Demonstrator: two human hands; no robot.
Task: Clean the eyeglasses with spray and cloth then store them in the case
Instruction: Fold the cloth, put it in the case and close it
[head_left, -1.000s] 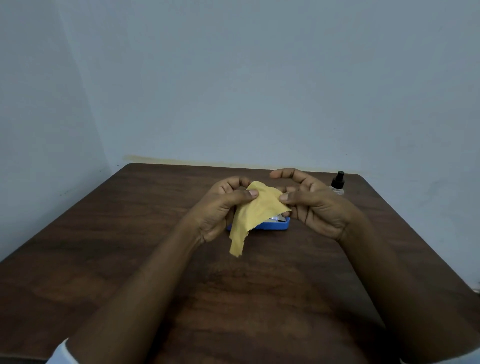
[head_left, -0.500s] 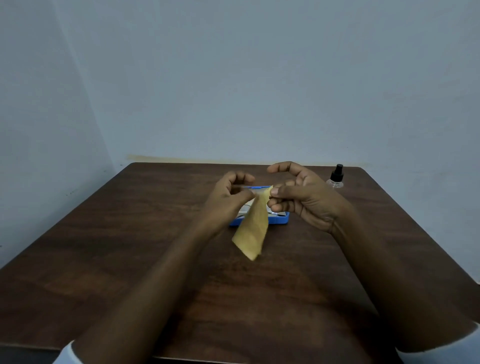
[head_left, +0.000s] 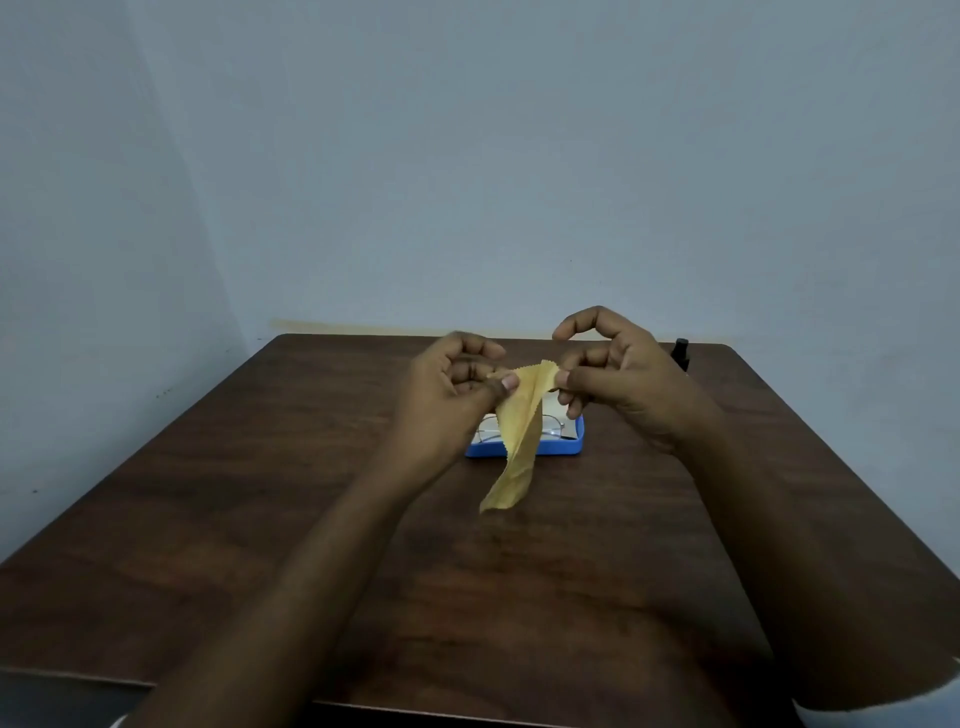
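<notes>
HANDS AT WORK: A person seated at a dark brown wooden table (head_left: 260, 493) holds a small yellow zigzag-edged cleaning cloth (head_left: 519, 441) up by its top edge, at twelve o'clock from the seat. The left hand (head_left: 452, 395), fingers curled toward the palm, pinches one upper corner under the thumb. The right hand (head_left: 623, 379) pinches the other corner between thumb and lower fingers, its index finger arched free above. Held this way, the cloth hangs slack in a narrow fold toward six o'clock, its lower tip clear of the tabletop. The grip looks meant to straighten or fold it.

Directly beyond the hanging cloth lies an open blue rectangular eyeglass case (head_left: 566, 448) with a pale lining. In it rest thin wire-rimmed eyeglasses (head_left: 488, 432), one lens showing to either side of the cloth, which hides the bridge. The glasses seem already stored, which suggests the wiping is over and that the cloth and closing the case are what remain. Whether the lenses are clean cannot be told from here.

At about two o'clock from the case, near the table's far right corner, the black cap of a small spray bottle (head_left: 681, 348) shows past the right hand, which covers the rest of it. Standing well apart from the case, it appears set out of the way. A plain pale blue-grey wall (head_left: 467, 156) closes the scene at twelve o'clock.
</notes>
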